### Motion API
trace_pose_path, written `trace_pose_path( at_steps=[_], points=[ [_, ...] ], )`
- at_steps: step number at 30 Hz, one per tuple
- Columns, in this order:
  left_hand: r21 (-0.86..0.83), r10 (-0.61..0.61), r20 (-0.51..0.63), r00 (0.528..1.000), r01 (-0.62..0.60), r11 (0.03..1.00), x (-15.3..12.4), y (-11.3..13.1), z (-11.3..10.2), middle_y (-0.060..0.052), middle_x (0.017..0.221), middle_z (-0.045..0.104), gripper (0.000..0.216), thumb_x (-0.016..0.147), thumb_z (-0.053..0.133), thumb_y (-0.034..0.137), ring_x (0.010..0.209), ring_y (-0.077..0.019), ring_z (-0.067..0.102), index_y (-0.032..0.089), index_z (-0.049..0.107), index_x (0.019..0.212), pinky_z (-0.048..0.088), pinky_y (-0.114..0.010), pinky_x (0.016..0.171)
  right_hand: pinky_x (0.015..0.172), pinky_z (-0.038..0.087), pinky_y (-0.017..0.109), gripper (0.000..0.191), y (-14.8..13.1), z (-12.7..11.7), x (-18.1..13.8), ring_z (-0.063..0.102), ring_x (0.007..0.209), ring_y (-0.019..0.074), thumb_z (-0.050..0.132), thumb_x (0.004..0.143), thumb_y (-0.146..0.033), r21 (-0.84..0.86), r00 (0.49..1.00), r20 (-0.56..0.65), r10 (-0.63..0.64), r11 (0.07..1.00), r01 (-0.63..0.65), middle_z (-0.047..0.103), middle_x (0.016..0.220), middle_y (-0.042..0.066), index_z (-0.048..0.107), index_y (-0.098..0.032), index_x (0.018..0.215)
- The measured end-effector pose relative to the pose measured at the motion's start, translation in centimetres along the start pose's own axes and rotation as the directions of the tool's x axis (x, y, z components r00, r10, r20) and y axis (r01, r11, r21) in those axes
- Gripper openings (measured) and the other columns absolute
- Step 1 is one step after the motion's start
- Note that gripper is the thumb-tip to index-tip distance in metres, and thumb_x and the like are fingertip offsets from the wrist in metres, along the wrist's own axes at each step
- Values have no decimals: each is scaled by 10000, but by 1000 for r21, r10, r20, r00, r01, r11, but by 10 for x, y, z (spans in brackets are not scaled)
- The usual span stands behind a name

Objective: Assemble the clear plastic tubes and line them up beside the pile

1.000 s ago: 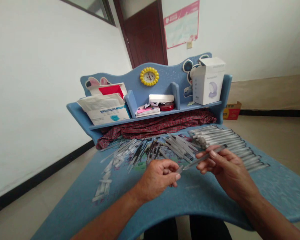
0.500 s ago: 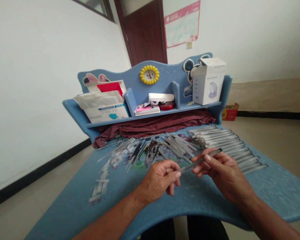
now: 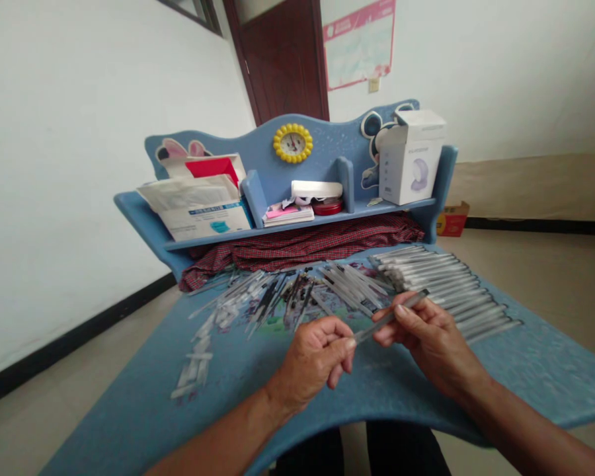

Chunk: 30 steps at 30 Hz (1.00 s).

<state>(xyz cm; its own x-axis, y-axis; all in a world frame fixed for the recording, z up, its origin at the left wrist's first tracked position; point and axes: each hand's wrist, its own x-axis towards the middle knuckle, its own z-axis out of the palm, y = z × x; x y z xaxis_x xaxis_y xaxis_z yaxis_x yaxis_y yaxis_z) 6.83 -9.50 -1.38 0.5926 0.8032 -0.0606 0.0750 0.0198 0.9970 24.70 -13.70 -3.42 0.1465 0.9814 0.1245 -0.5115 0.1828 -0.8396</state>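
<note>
Between my two hands, above the front of the blue desk, a translucent grey pen with a dark end is held at a slant. My left hand pinches its lower left tip. Fingers and thumb of my right hand close round its upper part, with the dark end sticking out at the upper right. Beyond my right hand lies a row of pens side by side. Past my left hand are dark slim pen parts, clear pen barrels and small whitish translucent pieces.
The blue desk has a raised shelf at its back, bearing a mask box, papers, a red round tin and a white carton. A red checked cloth is bunched beneath the shelf.
The view has shifted slightly, so everything sits a little farther left. Both hands keep their hold on the pen, whose slant is nearly the same.
</note>
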Motion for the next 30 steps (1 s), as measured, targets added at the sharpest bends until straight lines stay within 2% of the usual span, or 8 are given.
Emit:
trace_pose_path(
  at_steps=[12, 16, 20, 24, 27, 30],
  points=[
    [28, 50, -73, 996, -48, 998, 2, 2, 8, 51, 489, 515, 172, 739, 579, 298, 316, -16, 353, 133, 530, 724, 247, -141, 340, 558, 520, 244, 204, -2, 1, 5, 667, 597, 147, 642, 769, -302, 60, 998, 50, -40, 997, 37, 703, 805, 52, 503, -183, 857],
    [46, 34, -37, 999, -32, 998, 5, 4, 5, 50, 504, 526, 194, 737, 588, 323, 324, -19, 364, 137, 533, 753, 265, -143, 354, 559, 520, 254, 232, -2, 0, 6, 671, 603, 161, 662, 747, -317, 57, 997, 54, -55, 997, 52, 703, 803, 54, 506, -180, 850],
    [132, -22, 27, 999, 19, 991, 8, 7, 0, 33, 525, 546, 265, 766, 549, 393, 345, -30, 395, 130, 554, 803, 282, -148, 374, 557, 519, 270, 229, -8, 3, 3, 673, 605, 174, 655, 749, -324, 54, 994, 21, -107, 993, 106, 702, 808, 60, 495, -181, 828],
    [263, -47, 79, 996, 25, 965, 8, 8, -1, 10, 523, 552, 384, 805, 457, 487, 348, -37, 419, 128, 555, 709, 273, -149, 371, 545, 509, 268, 198, -13, 9, -2, 661, 571, 159, 614, 783, -324, 34, 983, 19, -182, 983, 181, 697, 793, 61, 486, -177, 816],
    [260, -49, 100, 994, 21, 965, 7, 2, -3, 26, 479, 525, 429, 779, 454, 559, 300, -33, 368, 147, 524, 682, 226, -150, 330, 540, 504, 269, 218, -11, 13, -3, 654, 547, 157, 618, 776, -343, 50, 978, 8, -207, 977, 206, 694, 761, 58, 483, -176, 816],
    [235, -57, 56, 997, 42, 971, 6, -6, -5, 33, 468, 520, 464, 728, 479, 623, 269, -30, 320, 162, 517, 688, 183, -154, 300, 517, 496, 259, 267, -4, 15, -2, 649, 526, 158, 644, 747, -372, 85, 977, -13, -212, 973, 213, 694, 755, 61, 479, -173, 811]
  ],
)
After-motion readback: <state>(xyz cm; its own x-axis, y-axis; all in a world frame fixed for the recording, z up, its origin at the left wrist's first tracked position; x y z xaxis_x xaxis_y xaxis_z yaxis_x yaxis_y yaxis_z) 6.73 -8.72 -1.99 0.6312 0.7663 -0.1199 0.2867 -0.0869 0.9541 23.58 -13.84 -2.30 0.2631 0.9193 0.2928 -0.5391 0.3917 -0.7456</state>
